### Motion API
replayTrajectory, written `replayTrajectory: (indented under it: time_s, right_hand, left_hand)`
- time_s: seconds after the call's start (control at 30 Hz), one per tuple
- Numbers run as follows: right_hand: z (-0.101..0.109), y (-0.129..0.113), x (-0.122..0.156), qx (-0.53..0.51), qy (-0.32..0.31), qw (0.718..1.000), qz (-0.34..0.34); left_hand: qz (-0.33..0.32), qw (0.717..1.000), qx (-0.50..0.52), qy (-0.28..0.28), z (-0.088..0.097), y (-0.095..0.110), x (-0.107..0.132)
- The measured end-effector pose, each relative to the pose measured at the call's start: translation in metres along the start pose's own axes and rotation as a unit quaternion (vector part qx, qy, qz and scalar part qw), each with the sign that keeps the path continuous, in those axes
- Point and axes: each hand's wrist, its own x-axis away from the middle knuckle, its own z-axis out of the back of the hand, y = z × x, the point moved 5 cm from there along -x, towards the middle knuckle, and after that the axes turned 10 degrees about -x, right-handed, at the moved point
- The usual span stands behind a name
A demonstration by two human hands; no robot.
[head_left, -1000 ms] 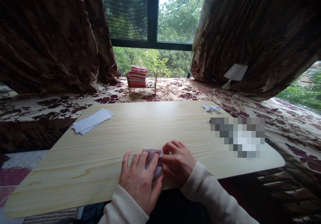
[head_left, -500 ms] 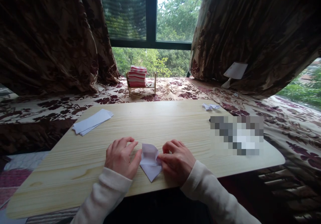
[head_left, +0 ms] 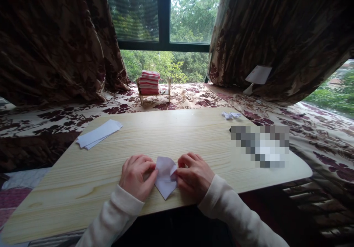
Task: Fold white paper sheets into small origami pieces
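A small folded white paper (head_left: pixel 165 177) lies on the light wooden table (head_left: pixel 171 136) near its front edge, one corner pointing toward me. My left hand (head_left: pixel 136 177) rests at the paper's left edge with curled fingers, fingertips pinching that edge. My right hand (head_left: pixel 195 175) is curled at the right side and pinches the paper's upper right flap. Both sleeves are cream-coloured.
A stack of white paper sheets (head_left: pixel 98 133) lies at the table's left. A small folded paper piece (head_left: pixel 231 115) sits at the far right, beside a blurred patch. Behind, a tiny wooden rack with striped cloths (head_left: pixel 151 84) stands on the floral cover below the window and curtains.
My left hand came off the top of the paper, swung left, then returned to pinch its left edge. The paper now shows unfolded flaps. My right hand stayed in place.
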Motion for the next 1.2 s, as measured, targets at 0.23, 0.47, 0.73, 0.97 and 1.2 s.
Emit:
replayTrajectory:
  time_s: [0.23,0.47,0.73,0.97,1.2]
  right_hand:
    - [0.0,0.0,0.0,0.008,-0.008,1.0,-0.002]
    - [-0.001,0.001,0.001,0.004,0.001,1.0,0.007]
    - [0.0,0.001,0.001,0.006,-0.007,1.0,0.003]
    - [0.0,0.001,0.001,0.005,-0.009,1.0,-0.002]
    - [-0.002,0.0,0.001,0.026,-0.005,0.999,0.02]
  left_hand:
    - [-0.001,0.997,-0.058,0.045,-0.002,0.012,-0.004]
    - [-0.06,0.994,-0.073,0.048,0.005,0.013,0.004]
    - [-0.142,0.986,-0.081,0.03,0.007,0.027,0.01]
    - [-0.131,0.99,-0.048,0.001,0.005,0.024,0.013]
    - [-0.125,0.992,-0.023,-0.019,0.005,0.019,0.014]
